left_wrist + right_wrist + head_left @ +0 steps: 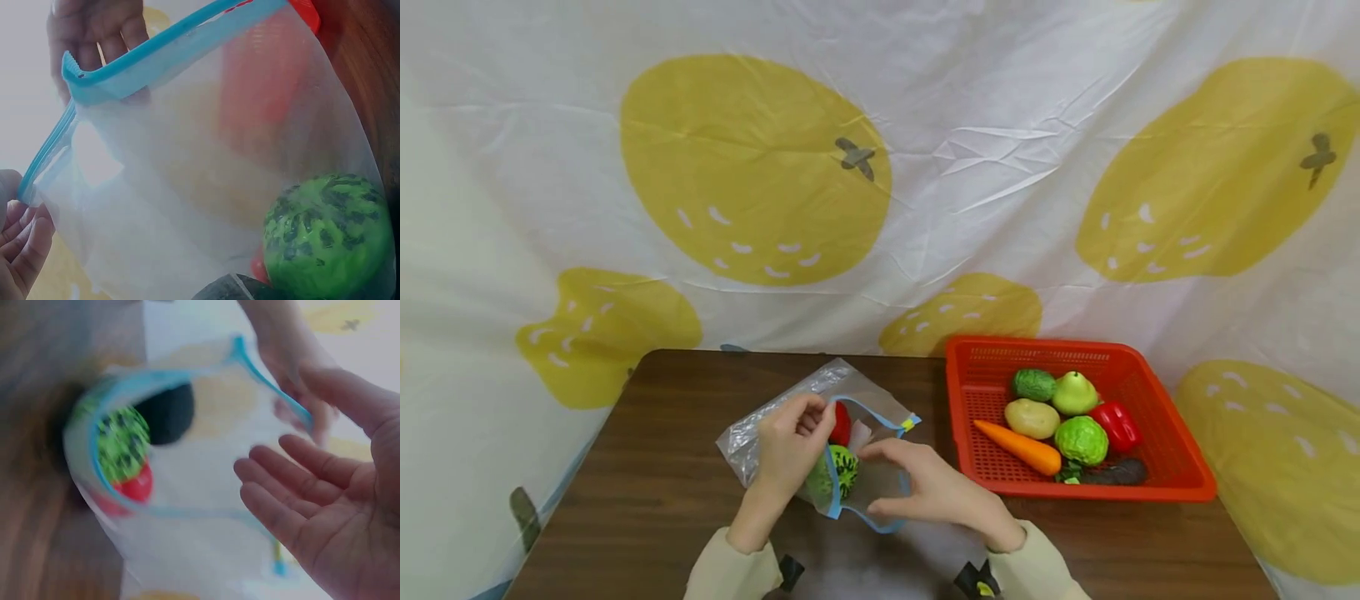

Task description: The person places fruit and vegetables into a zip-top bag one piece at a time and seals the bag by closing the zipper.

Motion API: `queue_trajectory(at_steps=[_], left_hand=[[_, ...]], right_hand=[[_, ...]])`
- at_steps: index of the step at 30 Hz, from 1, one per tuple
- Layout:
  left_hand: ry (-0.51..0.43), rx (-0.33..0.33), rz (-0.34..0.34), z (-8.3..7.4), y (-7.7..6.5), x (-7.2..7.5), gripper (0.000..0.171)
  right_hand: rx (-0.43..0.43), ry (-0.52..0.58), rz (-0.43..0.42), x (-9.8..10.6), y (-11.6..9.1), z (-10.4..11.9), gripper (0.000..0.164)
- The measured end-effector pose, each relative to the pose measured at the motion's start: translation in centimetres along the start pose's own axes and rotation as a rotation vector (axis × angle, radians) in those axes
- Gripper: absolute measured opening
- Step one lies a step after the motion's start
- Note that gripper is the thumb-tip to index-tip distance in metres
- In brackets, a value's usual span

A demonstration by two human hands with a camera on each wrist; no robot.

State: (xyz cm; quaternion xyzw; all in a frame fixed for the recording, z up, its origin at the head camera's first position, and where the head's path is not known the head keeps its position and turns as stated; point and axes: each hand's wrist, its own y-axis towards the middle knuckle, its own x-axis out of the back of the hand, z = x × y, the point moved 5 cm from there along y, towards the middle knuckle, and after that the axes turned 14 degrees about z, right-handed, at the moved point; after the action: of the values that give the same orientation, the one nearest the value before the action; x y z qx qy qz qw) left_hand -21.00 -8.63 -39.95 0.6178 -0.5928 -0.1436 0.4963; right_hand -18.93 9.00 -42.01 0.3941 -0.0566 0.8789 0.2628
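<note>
A clear zip bag (741, 450) with a blue zip edge and a yellow slider lies on its side, its mouth wide apart. My left hand (792, 437) pinches the bag's rim between thumb and fingers. At the other side of the mouth is my right hand (928, 487), thumb and fingers spread, holding nothing; in the right wrist view its fingers (294, 487) are relaxed. Inside the bag sits a green toy watermelon (328, 234) with dark markings. Beside it is a red rounded item (139, 484), partly hidden. A dark rounded shape (170, 415) shows through the mouth, blurred.
A red plastic basket (958, 417) stands to the right. It holds a carrot (1018, 448), a potato (1032, 418), a green pear (1075, 393), a cabbage (1081, 440), a red pepper (1116, 427) and other toy produce. Behind the brown table (647, 467) hangs a fruit-print cloth (925, 192).
</note>
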Motion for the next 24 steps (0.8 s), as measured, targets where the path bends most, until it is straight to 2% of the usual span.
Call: queue_trajectory(at_steps=[3, 6, 10, 17, 21, 24], left_hand=[[0.004, 0.013, 0.008, 0.2, -0.1, 0.0, 0.011], [0.007, 0.009, 0.012, 0.2, -0.1, 0.0, 0.011], [0.001, 0.003, 0.006, 0.2, -0.1, -0.1, 0.011], [-0.012, 0.005, 0.006, 0.2, -0.1, 0.0, 0.012], [0.009, -0.016, 0.002, 0.0, 0.0, 0.0, 0.014], [0.007, -0.018, -0.003, 0.0, -0.1, 0.0, 0.015]], right_hand=[[-0.011, -0.005, -0.053, 1.5, -1.5, -0.2, 0.047], [-0.064, -0.023, -0.162, 3.2, -3.2, -1.0, 0.048], [-0.184, -0.048, -0.319, 5.6, -6.1, -2.9, 0.051], [-0.388, -0.045, -0.531, 9.0, -11.9, -7.0, 0.05], [-0.491, -0.115, -0.575, 10.2, -14.4, -8.9, 0.053], [-0.585, -0.199, -0.544, 10.9, -16.0, -10.2, 0.056]])
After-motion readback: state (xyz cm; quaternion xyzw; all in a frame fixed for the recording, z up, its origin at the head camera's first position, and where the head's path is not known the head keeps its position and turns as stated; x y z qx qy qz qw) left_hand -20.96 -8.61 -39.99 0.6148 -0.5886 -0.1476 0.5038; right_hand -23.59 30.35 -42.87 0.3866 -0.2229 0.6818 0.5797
